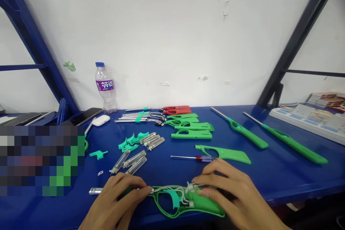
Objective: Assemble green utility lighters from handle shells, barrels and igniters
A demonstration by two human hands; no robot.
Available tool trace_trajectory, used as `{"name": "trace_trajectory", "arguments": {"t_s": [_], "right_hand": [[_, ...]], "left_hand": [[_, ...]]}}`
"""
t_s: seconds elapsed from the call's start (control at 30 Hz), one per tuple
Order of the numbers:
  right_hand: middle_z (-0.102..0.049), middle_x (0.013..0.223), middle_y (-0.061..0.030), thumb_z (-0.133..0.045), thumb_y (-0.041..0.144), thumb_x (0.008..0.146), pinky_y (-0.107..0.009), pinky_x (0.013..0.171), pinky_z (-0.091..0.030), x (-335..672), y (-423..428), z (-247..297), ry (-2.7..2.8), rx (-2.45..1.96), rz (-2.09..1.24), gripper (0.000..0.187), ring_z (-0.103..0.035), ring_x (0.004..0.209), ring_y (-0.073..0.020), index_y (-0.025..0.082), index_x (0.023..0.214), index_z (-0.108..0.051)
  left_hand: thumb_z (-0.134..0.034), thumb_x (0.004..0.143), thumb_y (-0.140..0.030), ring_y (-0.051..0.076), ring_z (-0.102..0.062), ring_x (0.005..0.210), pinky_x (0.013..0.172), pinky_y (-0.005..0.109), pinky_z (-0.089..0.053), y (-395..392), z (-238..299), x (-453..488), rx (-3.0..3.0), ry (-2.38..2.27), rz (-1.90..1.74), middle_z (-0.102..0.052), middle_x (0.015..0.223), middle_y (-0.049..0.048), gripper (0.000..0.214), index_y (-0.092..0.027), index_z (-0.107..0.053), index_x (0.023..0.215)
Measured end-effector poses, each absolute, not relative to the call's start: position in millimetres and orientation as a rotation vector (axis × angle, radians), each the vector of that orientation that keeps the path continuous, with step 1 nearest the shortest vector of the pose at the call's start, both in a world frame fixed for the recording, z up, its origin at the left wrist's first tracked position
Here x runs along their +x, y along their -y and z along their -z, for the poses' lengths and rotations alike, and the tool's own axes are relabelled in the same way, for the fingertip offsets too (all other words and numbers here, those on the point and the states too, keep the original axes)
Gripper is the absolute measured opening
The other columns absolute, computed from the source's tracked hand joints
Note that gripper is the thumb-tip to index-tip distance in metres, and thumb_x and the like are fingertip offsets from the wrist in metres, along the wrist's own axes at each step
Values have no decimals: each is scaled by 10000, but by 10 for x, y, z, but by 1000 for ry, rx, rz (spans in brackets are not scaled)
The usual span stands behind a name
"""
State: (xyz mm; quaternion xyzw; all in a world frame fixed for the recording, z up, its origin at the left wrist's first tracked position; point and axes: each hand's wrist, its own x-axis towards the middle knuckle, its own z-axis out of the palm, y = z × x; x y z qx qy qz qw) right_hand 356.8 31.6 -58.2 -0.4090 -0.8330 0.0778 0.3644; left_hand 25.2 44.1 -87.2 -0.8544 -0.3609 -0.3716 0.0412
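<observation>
An open green lighter half-shell point(210, 206) lies near the table's front edge, with a teal trigger point(174, 199), white wires and a small black part inside. My left hand point(118, 196) is closed over the shell's narrow front end, pressing at the base of the metal tube point(95, 191), which sticks out on the left. Between the thumb and fingers of my right hand point(231, 187) is a clear fuel tank point(192, 187), held at the shell's handle end and partly covered. Just beyond the right hand lie a screwdriver point(205, 158) and another green half-shell point(231, 154).
Loose clear tanks point(136, 158) and teal triggers point(129, 143) lie beyond my left hand. Metal tubes with wires point(134, 118), green shells point(192, 134) and red shells point(176, 109) are farther back. Two long lighters point(249, 134) lie right. A bottle point(105, 90) stands by the wall.
</observation>
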Motion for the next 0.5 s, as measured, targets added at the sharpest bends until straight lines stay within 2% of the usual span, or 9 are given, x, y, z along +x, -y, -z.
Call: {"name": "trace_trajectory", "arguments": {"t_s": [0.27, 0.5], "right_hand": [[-797, 971, -8, -679, 342, 1083, -248, 733, -630, 3546, -315, 579, 2130, -1038, -175, 168, -773, 849, -180, 317, 1079, -845], [-780, 948, -8, -634, 315, 1110, -269, 743, -606, 3532, -317, 624, 2093, -968, -160, 184, -748, 824, -170, 301, 1091, -817]], "left_hand": [[-531, 1134, -283, 146, -737, 949, 839, 173, -604, -470, 875, 233, -2635, 1037, 1154, -784, 1069, 12, 257, -297, -766, 1238], [-509, 1154, -359, 150, -734, 931, 821, 195, -600, -421, 837, 283, -2623, 1136, 1190, -780, 1035, 4, 274, -321, -780, 1150]]}}
